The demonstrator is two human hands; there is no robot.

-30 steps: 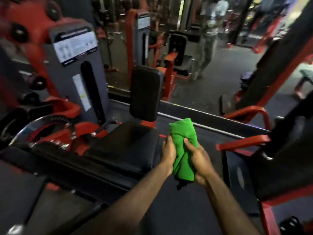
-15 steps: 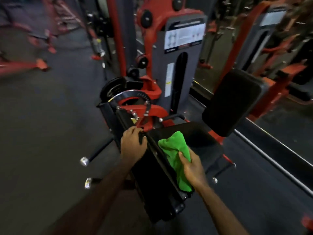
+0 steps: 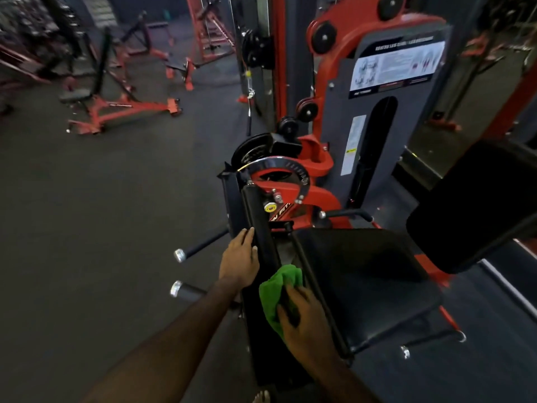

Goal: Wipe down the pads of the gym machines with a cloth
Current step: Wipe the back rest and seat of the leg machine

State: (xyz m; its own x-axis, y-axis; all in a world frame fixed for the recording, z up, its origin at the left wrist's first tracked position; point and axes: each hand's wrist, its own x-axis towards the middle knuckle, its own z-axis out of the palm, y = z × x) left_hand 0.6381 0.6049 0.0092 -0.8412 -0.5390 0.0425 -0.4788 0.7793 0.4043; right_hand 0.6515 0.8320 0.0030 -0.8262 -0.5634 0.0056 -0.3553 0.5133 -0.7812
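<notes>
Right grip [image 3: 305, 321] presses green cloth [image 3: 276, 295] on black pad [image 3: 261, 228]; left grip [image 3: 239, 261] flat alongside; dark gym floor [image 3: 101, 213].

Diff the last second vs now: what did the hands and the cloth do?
The left hand let go of the green cloth and moved onto the long black leg pad, where it now rests. The right hand carried the cloth down from mid-air and presses it on that pad. Unchanged: the right hand keeps the cloth; the seat pad is bare.
</notes>
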